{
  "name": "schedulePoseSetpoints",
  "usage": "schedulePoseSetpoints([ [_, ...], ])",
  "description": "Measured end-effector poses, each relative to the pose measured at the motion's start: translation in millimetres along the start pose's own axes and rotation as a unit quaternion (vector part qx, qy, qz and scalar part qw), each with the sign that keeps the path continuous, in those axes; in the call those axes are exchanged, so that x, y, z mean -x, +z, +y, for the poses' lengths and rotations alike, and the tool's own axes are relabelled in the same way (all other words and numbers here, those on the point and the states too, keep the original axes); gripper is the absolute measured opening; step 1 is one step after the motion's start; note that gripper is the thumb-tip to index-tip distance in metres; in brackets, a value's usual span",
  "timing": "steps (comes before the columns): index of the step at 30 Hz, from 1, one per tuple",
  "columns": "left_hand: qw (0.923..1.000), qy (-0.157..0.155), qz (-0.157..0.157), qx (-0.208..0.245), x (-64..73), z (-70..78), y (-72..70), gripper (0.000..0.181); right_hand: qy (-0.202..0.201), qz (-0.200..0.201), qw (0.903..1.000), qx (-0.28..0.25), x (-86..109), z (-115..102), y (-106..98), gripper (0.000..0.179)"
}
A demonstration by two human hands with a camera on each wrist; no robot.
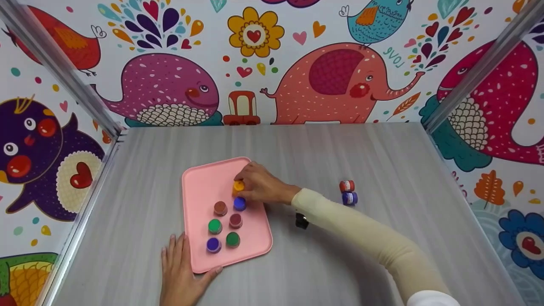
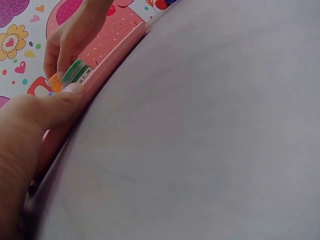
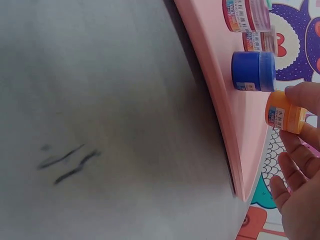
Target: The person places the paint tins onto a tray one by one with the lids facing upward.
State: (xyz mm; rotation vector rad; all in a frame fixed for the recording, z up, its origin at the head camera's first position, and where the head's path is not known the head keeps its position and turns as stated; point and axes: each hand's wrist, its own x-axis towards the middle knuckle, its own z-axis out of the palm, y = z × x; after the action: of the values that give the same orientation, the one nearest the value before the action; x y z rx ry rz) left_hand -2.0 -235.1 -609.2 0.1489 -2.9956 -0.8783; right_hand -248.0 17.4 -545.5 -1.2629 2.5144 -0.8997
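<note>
In the head view my right hand [image 1: 264, 183] pinches a small orange paint jar [image 1: 239, 185] over the far right part of a pink tray [image 1: 199, 187]. The right wrist view has the orange jar [image 3: 284, 112] between thumb and fingers, beside a blue jar [image 3: 252, 71]. My left hand [image 1: 179, 272] lies at the tray's near left corner, fingers straight along its side and thumb at the near edge. Upright in the tray are a brown jar [image 1: 220, 208], a dark red jar [image 1: 236, 220], two green jars [image 1: 215, 226] and a purple jar [image 1: 213, 245].
Right of the tray, a red jar [image 1: 347, 186] and a blue-purple jar [image 1: 349, 198] lie on their sides, touching, on the grey table [image 1: 314, 263]. A printed wall [image 1: 255, 80] closes off the back, with metal posts [image 1: 80, 76] at the corners.
</note>
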Motion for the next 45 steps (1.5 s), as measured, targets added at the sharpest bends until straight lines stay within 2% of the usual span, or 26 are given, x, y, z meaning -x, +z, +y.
schedulePoseSetpoints([
  [2,1.0,-0.001,-0.006,0.0,-0.3,0.2,-0.8,0.138,-0.008,-0.005,0.9999,0.012,-5.6,-1,4,0.04],
  [8,0.9978,-0.038,-0.055,0.004,-3.4,1.1,-5.6,0.145,-0.001,-0.013,0.9995,0.028,-18.9,-7,16,0.039],
  [18,0.995,-0.053,-0.085,0.004,-5.8,2.5,-4.4,0.149,0.029,-0.02,0.9987,0.036,-34.6,-16,28,0.036],
  [23,0.9949,-0.053,-0.086,0.003,-5.3,1.7,-4.8,0.15,0.035,-0.028,0.9983,0.038,-37.3,-19,34,0.036],
  [28,0.9968,-0.037,-0.07,0.0,-3.8,0.4,-5.0,0.146,0.032,-0.023,0.9983,0.042,-38.8,-21,36,0.037],
  [32,0.997,-0.032,-0.07,0.0,-2.2,0.3,-6.3,0.144,0.026,-0.018,0.9986,0.042,-36.0,-22,35,0.039],
  [39,0.9948,-0.047,-0.09,-0.002,-3.3,2.3,-7.6,0.148,0.042,-0.023,0.9984,0.031,-19.8,-19,30,0.045],
  [45,0.996,-0.042,-0.079,0.004,-4.5,2.7,-7.2,0.149,0.035,-0.018,0.9988,0.028,-1.6,-12,18,0.046],
])
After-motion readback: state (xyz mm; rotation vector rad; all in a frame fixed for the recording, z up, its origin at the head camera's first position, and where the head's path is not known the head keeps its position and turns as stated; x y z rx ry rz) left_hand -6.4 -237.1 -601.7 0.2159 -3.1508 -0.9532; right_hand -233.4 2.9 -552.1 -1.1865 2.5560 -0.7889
